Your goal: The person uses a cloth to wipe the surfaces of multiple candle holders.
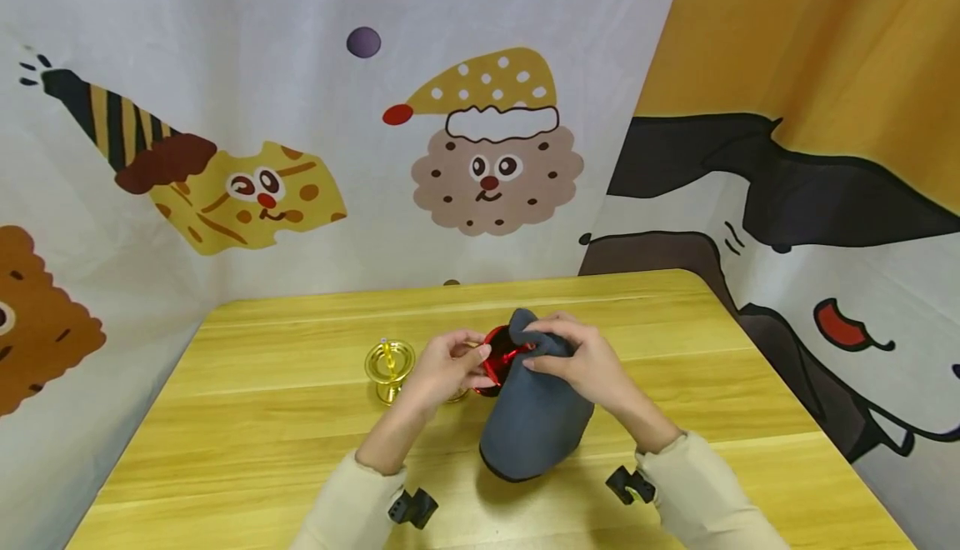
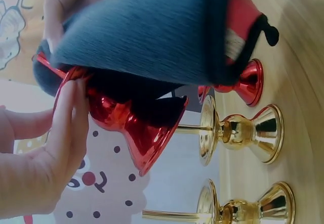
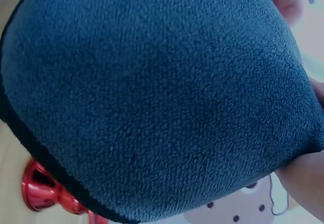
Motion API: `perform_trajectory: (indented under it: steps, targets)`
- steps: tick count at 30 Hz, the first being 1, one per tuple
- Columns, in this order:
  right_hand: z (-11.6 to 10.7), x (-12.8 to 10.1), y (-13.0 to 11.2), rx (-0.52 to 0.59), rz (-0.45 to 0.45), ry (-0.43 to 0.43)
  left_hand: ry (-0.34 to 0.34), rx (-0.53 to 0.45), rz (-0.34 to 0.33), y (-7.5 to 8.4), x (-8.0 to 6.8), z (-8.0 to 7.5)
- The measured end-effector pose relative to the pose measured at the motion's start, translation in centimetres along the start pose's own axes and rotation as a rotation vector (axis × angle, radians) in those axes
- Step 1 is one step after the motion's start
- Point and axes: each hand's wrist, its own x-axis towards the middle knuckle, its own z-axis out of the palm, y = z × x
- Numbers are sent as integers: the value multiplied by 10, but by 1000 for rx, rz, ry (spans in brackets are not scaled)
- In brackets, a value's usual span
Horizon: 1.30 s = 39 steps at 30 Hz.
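My left hand [image 1: 442,371] pinches the dish rim of a shiny red candle holder [image 2: 144,133], tilted and raised off the table. In the left wrist view its flared foot points toward the tabletop, and a thin red rod stands out of its dish. My right hand [image 1: 576,358] grips a grey-blue plush cloth [image 1: 536,429] with black edging, bunched between thumb and fingers at the holder's dish. The cloth drapes down toward me and covers part of the holder. It fills most of the right wrist view.
Gold candle holders stand on the wooden table [image 1: 247,425]: one [image 1: 389,364] left of my hands, another [image 2: 243,138] partly hidden behind the left hand in the head view. Another red holder [image 2: 253,82] stands beyond the cloth. A cartoon-printed curtain [image 1: 292,75] hangs behind the table.
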Motion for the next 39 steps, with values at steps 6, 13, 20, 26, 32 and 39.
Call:
perform_trajectory:
  steps: [6,13,20,26,32,39]
  targets:
    - [-16,3,-9,69,62,22,8,-105,8,1,2,-3]
    - [-16,4,-7,17,124,13,10,-131,22,9,4,-2]
    - [1,7,3,-144,59,36,14,-8,86,14,5,3]
    - [9,8,6,-167,58,49,13,55,101,15,5,5]
    - [13,9,10,-145,43,51,-9,99,152,14,5,5]
    - [16,9,13,-79,0,33,-33,104,168,13,4,4]
